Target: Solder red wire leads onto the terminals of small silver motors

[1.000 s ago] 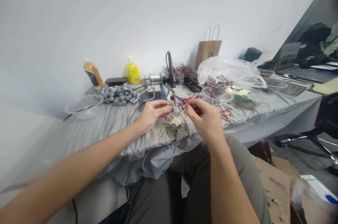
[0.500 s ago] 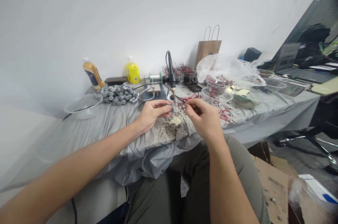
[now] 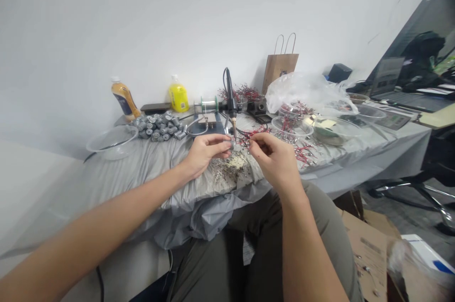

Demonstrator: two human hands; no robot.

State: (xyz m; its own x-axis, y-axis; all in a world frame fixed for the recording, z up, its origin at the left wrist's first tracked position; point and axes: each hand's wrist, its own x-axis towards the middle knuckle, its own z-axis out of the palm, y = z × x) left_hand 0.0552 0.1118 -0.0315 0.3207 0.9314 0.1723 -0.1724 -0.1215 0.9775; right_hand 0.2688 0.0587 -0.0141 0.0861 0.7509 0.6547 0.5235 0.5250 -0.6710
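My left hand [image 3: 203, 154] is closed in a pinch on a small grey metal cylinder [image 3: 232, 145], just under the tip of a soldering iron [image 3: 231, 103]. That iron is held upright, tip downward, by a stand. To the right of the tip, my right hand [image 3: 276, 159] has thumb and forefinger pressed together; whatever lies between them is too small to make out. Dark crumbs and scraps [image 3: 227, 173] cover the sheet beneath both hands. Red wire pieces [image 3: 254, 135] lie behind the fingers. A solder spool [image 3: 209, 105] sits behind the left hand.
Similar grey cylinders [image 3: 159, 127] are heaped at left, beside a clear plastic bowl [image 3: 97, 146]. Two bottles, one orange-yellow [image 3: 125, 98] and one yellow [image 3: 178, 97], stand by the wall. To the right are a bowl [image 3: 307, 132] with red wires, a plastic bag [image 3: 309, 93] and a paper bag [image 3: 279, 67].
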